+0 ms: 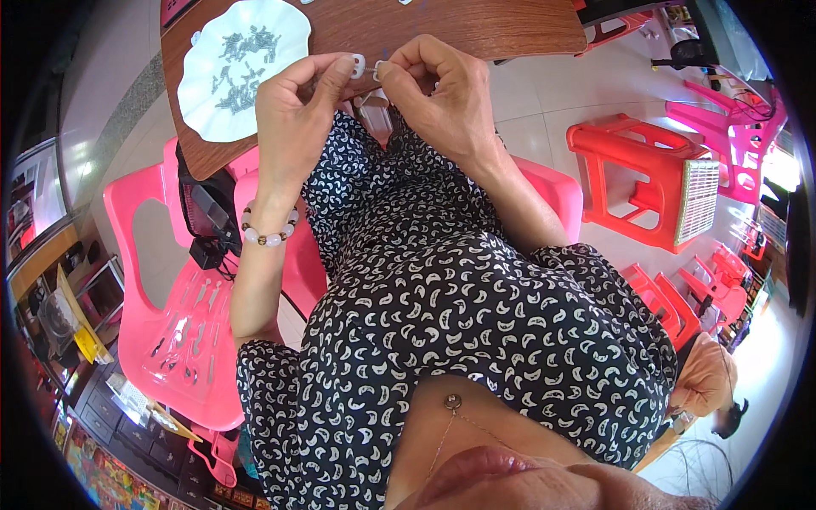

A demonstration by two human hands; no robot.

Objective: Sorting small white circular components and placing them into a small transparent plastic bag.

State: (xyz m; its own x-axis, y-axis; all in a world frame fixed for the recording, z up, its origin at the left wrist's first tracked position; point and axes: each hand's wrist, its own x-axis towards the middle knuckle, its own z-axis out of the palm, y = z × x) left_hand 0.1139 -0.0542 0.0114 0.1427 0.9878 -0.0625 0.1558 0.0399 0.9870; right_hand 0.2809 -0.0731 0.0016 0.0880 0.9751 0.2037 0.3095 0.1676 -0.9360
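Observation:
My left hand (297, 106), with a beaded bracelet at the wrist, pinches a small white plastic piece (358, 65) between thumb and finger. Close beside it, my right hand (446, 106) is closed on another small white piece (379, 70), mostly covered by the fingertips. A thin, short metallic part, perhaps a spring, spans the narrow gap between the two pieces. Both hands are raised at the near edge of the brown wooden table (476, 30). To their left lies a white scalloped plate (197, 92) bearing many small grey metal parts, too small to name surely.
A pink plastic chair (183, 357) with a black bag (204, 204) stands at my left. Red stools (620, 183) and pink ones (722, 127) are on the tiled floor to the right. A person in an orange top (705, 374) is at the lower right.

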